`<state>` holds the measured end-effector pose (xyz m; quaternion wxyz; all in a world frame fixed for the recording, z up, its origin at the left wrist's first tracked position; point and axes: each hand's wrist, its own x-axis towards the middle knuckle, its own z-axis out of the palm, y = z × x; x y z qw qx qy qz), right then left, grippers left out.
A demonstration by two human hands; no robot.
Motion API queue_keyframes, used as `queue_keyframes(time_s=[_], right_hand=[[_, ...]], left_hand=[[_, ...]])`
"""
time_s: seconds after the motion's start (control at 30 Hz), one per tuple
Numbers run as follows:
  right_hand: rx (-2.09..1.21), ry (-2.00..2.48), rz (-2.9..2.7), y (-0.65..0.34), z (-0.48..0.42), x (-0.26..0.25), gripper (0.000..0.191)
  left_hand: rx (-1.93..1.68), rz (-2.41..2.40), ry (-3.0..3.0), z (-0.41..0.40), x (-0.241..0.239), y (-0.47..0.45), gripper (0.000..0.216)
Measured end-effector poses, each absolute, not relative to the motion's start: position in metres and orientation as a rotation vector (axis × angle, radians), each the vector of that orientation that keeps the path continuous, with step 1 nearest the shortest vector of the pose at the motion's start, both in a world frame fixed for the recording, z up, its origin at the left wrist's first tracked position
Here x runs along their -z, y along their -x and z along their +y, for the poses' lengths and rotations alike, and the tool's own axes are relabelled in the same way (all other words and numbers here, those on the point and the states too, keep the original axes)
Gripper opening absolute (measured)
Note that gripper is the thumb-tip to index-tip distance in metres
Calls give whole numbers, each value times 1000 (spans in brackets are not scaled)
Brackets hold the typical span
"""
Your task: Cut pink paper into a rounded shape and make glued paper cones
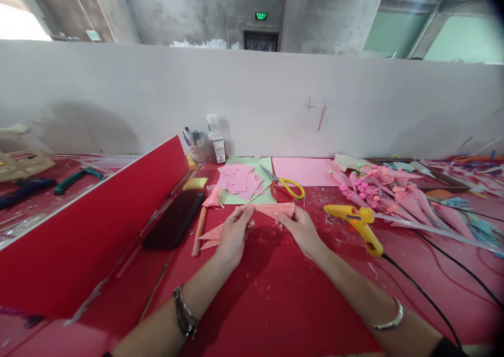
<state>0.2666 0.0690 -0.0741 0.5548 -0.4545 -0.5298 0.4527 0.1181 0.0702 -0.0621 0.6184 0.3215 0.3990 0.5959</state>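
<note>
Both hands hold one narrow, pointed piece of patterned pink paper (271, 208) above the red table. My left hand (235, 231) pinches its left end between thumb and fingers. At the wider right end, my right hand (301, 228) grips the paper's lower edge. Two more pointed pink pieces (212, 233) lie just left of my left hand, beside a wooden stick (199, 232). Beyond the hands, square pink sheets (240, 181) are piled on a green sheet (232, 200), and scissors (292, 187) with yellow and red handles rest at its right edge.
A yellow glue gun (356, 218) with a cable lies to the right, near a heap of pink paper cones (397, 199). On the left are a black phone (175, 220) and an upright red board (106, 220). A pen cup (197, 151) and bottle (216, 142) stand at the back.
</note>
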Motion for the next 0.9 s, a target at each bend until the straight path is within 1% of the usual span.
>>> queue_keyframes(time_s=[0.27, 0.5, 0.67, 0.9], right_hand=[[-1056, 1067, -1259, -268, 70, 77, 17], [-1024, 1048, -1240, -269, 72, 79, 17], [-1038, 1059, -1303, -267, 69, 77, 19], [-1123, 1011, -1302, -261, 64, 72, 18]], left_hand=[[-1358, 931, -734, 71, 63, -117, 22], [-1196, 937, -810, 69, 66, -119, 18], [-1112, 940, -958, 63, 66, -127, 22], [-1180, 1095, -1084, 60, 66, -131, 28]])
